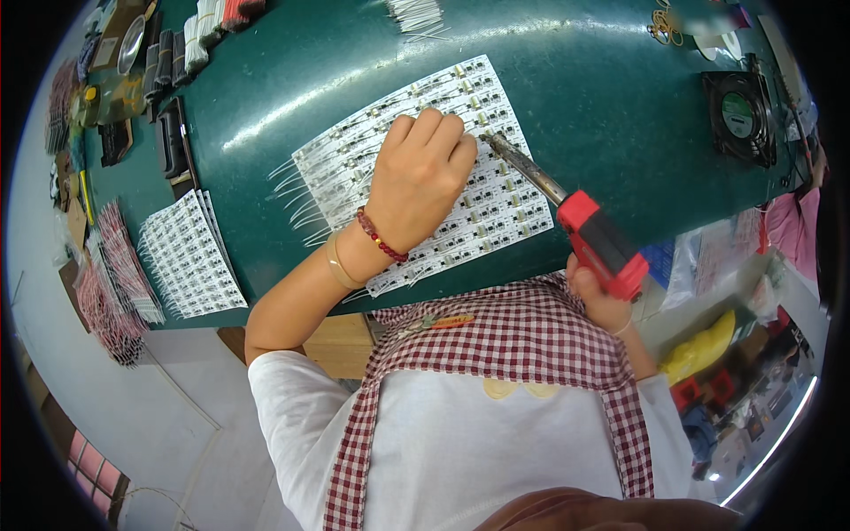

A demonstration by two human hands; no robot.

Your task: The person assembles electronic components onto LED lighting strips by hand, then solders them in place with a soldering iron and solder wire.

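A white panel of small circuit boards (522, 208) lies on the green table in front of me, white wires sticking out past its left edge. My left hand (423, 173), with a beaded bracelet and a bangle at the wrist, rests over the panel's middle. Its fingers are curled closed, and whatever they pinch is hidden beneath them. My right hand (600, 296) is wrapped round the red and black handle of a soldering iron (602, 243). The iron's metal barrel slants up and left, its tip at the panel just right of my left fingers.
More board panels with wires (193, 257) lie stacked at the left, beside bundles of red and white wires (115, 274). A black fan (739, 118) stands at the right. White wires (419, 18) lie at the far edge. Dark and white wire bundles (181, 53) sit far left.
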